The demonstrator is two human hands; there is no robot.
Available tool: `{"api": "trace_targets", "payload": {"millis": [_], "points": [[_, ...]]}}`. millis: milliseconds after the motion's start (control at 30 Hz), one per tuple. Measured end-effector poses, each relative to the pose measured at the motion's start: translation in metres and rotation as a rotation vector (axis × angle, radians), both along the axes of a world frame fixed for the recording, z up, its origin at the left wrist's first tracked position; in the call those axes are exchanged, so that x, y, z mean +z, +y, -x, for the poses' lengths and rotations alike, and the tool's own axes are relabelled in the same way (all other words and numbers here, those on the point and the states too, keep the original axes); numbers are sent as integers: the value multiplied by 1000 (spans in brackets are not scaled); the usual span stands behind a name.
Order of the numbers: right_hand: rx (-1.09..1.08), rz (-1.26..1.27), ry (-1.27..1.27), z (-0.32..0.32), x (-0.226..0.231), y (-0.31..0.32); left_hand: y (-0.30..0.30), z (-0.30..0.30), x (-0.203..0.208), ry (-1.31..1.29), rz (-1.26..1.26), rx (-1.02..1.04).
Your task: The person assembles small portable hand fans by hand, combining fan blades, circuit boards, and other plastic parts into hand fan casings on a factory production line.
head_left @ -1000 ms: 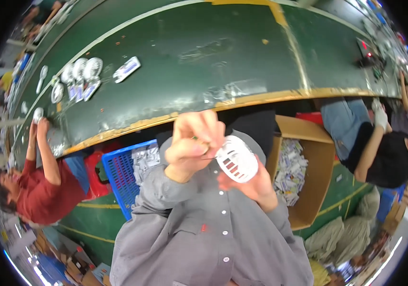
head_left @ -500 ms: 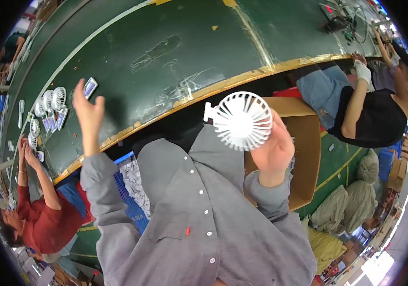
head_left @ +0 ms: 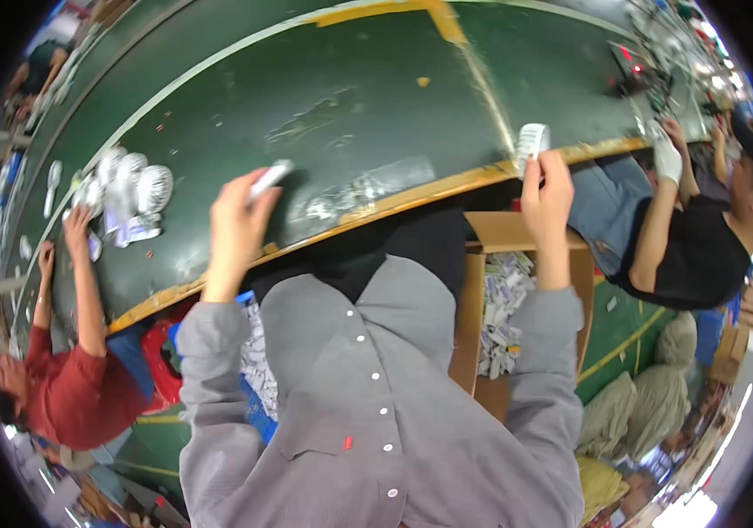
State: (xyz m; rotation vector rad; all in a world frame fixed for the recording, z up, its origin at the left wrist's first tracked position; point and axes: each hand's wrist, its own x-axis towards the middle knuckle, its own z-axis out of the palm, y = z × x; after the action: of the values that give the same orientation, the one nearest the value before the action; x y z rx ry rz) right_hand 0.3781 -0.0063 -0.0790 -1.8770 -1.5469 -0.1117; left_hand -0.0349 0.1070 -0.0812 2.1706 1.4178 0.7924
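Note:
My left hand (head_left: 234, 224) is closed around a small white piece (head_left: 271, 179), blurred by motion, above the green workbench near its front edge. Off to the right, my right hand (head_left: 548, 195) grips a white handheld fan (head_left: 532, 139), its slatted round cage turned nearly edge-on. Its fingers pinch the lower part, which they partly hide. On the bench to the left lies a cluster of similar white fans (head_left: 153, 188), several with purple-and-white parts beside them.
Below my right forearm stands an open cardboard box (head_left: 469, 339) holding many small white parts. A blue crate (head_left: 258, 409) with white pieces is beside my left arm. A co-worker in red (head_left: 86, 396) reaches toward the fans; another in black (head_left: 702, 251) sits at right.
My left hand has moved right and closed on a small white piece. My right hand has raised the fan toward the bench edge and turned it edge-on. The co-worker's hand has reached the fan cluster.

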Motion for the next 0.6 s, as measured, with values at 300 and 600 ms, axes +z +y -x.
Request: {"api": "trace_targets", "payload": {"millis": [300, 600], "points": [[235, 159, 635, 40, -10, 54, -67, -59, 33, -139, -170, -406], [606, 440, 1307, 166, -16, -47, -85, -26, 31, -81, -147, -373]]}}
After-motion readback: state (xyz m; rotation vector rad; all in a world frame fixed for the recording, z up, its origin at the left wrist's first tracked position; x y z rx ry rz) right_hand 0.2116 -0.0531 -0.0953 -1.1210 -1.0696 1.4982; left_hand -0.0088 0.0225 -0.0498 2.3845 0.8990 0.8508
